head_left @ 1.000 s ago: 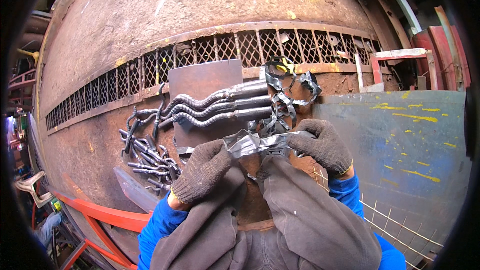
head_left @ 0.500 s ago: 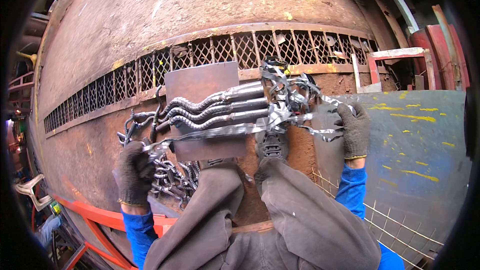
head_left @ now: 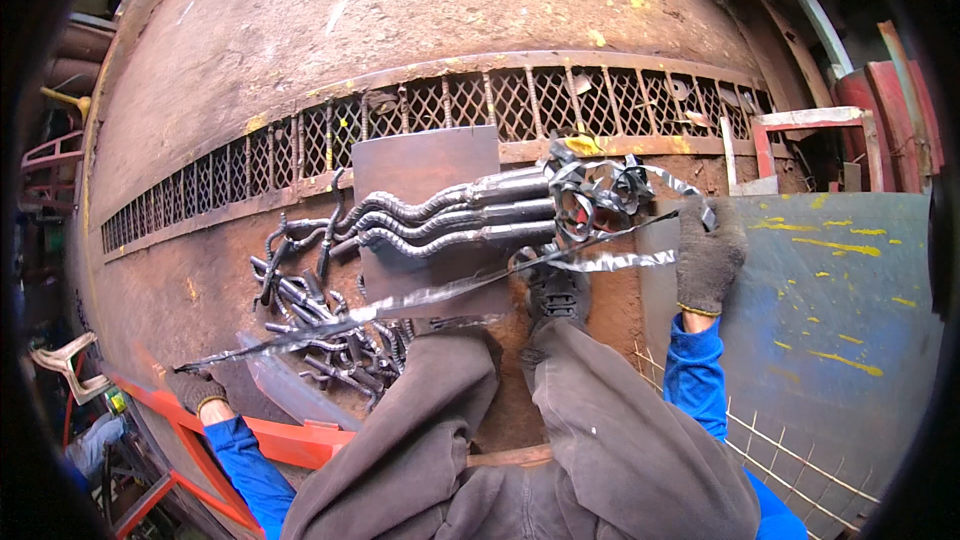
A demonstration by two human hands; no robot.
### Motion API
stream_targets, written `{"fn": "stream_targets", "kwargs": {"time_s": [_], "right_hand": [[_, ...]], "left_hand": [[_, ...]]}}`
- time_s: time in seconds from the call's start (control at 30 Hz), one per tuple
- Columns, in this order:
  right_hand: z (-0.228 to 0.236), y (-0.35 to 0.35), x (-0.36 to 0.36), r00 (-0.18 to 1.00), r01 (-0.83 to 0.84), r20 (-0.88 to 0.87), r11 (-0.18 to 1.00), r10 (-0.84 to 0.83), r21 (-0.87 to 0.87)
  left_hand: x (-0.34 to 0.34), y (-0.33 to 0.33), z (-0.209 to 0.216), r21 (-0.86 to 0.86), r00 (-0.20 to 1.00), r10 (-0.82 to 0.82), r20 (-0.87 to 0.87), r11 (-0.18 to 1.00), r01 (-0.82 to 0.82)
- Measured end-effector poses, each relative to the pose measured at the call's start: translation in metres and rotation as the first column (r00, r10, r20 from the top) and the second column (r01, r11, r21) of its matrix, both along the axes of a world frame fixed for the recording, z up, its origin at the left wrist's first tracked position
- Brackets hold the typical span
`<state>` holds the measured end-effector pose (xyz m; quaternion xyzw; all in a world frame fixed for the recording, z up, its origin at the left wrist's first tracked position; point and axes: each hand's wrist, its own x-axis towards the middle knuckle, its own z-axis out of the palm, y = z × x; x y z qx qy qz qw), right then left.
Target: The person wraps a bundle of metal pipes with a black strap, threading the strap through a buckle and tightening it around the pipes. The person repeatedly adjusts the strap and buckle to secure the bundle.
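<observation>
A long shiny silver-and-black strip (head_left: 385,305) stretches slantwise across in front of me. Its far left end is in my gloved left hand (head_left: 197,392), low beside the red frame. My gloved right hand (head_left: 712,258) is closed on the strip's other end, over the grey sheet. Between them a tangle of similar strips (head_left: 578,202) bunches by my shoe. Several wavy ribbed steel bars with smooth tube ends (head_left: 450,210) lie side by side on a flat metal plate (head_left: 425,155). The fingers of my left hand are partly hidden.
More ribbed bars (head_left: 345,345) lie heaped to the left of my legs. A metal grating (head_left: 400,110) crosses the ground ahead. A red frame (head_left: 290,443) runs at lower left, a grey sheet with yellow marks (head_left: 800,290) lies right, and wire mesh (head_left: 790,470) sits below it.
My left hand has swung out and down to the left, drawing the strip out longer and tauter. My right hand stays over the sheet. The strip tangle has shifted and looks smaller.
</observation>
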<state>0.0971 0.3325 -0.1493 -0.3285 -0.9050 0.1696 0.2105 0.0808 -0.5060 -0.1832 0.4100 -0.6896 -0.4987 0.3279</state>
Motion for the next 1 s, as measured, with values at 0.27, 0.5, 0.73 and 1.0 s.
{"fn": "stream_targets", "kwargs": {"time_s": [0.27, 0.5, 0.73, 1.0], "right_hand": [[0.03, 0.048, -0.112, 0.986, -0.115, -0.085, 0.951, 0.145, 0.287], [0.039, 0.125, -0.192, 0.938, -0.143, 0.345, 0.934, 0.022, 0.328], [-0.003, 0.234, -0.237, 0.811, -0.072, 0.543, 0.886, -0.215, 0.459], [-0.003, 0.332, -0.222, 0.83, -0.013, 0.466, 0.824, -0.307, 0.567]], "left_hand": [[0.028, -0.053, -0.04, -0.214, 0.771, 0.42, 0.478, 0.907, -0.362], [0.018, -0.032, -0.047, -0.07, -0.428, 0.671, 0.605, 0.581, 0.811], [0.09, -0.069, -0.05, -0.126, -0.435, 0.452, 0.779, 0.792, 0.597], [0.112, -0.116, -0.06, -0.143, -0.492, 0.535, 0.687, 0.763, 0.63]]}}
